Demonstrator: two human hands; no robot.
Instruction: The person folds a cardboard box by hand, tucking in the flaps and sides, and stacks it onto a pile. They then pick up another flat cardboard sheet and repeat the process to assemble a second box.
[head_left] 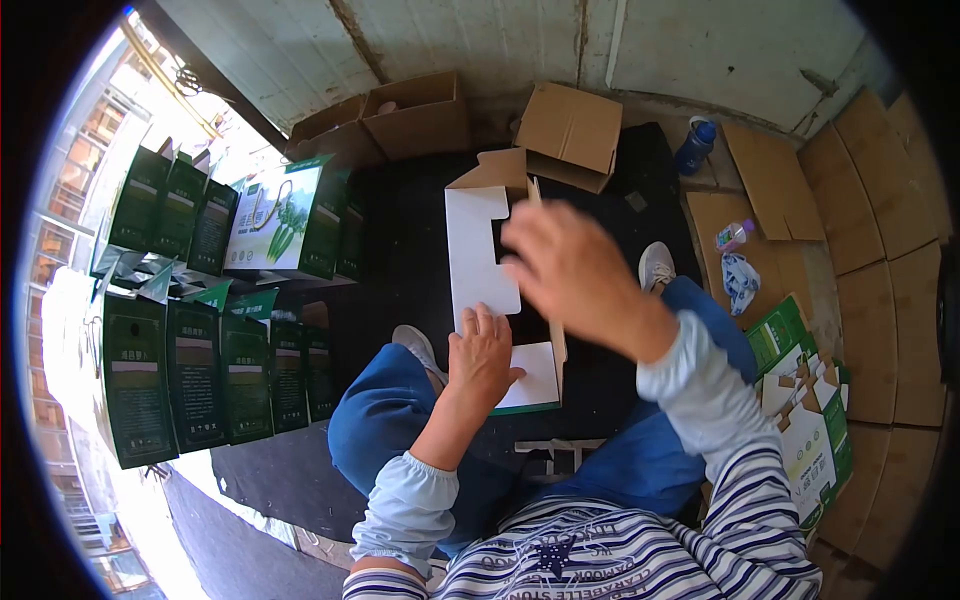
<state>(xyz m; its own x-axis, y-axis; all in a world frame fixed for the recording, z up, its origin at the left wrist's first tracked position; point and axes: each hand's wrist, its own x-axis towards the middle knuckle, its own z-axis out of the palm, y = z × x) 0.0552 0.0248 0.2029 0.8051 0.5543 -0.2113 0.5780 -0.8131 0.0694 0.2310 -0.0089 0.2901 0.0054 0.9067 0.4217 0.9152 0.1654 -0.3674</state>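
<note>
A partly folded carton (472, 245) lies before me, its white inner faces up, with brown cardboard at its far end and a green edge near me. A notch is cut in the right side of its long white panel. My left hand (481, 358) rests on the near part of that panel, fingers laid flat and thumb out to the side. Over the carton's right side hovers my right hand (568, 262), smeared by motion. Whether its fingers hold or touch anything cannot be made out.
Rows of green printed boxes (245, 365) stand at left, one showing a white front with a handle (275, 222). Brown cardboard boxes (570, 130) sit by the far wall. A blue bottle (695, 146), flat cardboard (770, 180) and a pile of green-white cartons (808, 440) are at right.
</note>
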